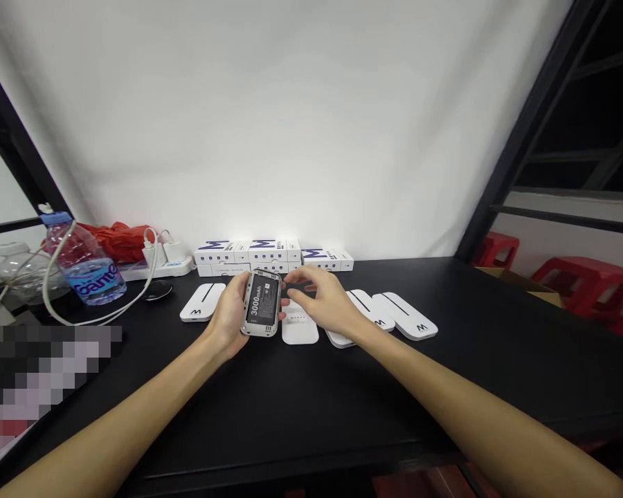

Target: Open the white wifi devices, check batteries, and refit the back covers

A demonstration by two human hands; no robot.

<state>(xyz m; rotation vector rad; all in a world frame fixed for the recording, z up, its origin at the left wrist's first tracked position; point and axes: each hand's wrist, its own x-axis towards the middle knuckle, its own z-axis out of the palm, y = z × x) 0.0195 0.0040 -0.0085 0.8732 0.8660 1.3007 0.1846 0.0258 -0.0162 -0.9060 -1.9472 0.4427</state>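
My left hand is wrapped around a pocket WiFi router with its back off, held tilted above the table. Its black battery, printed "3000mAh", faces up inside the pale frame. At the router's upper right edge is my right hand, thumb and forefinger bent close together in a pinch; anything between the tips is too small to make out. Just beneath, a white back cover with a small printed label lies on the table, partly hidden by my hands.
White closed routers lie left and right on the black table. White boxes are stacked by the wall. At left are a water bottle, a power strip, a white cable and a black mouse.
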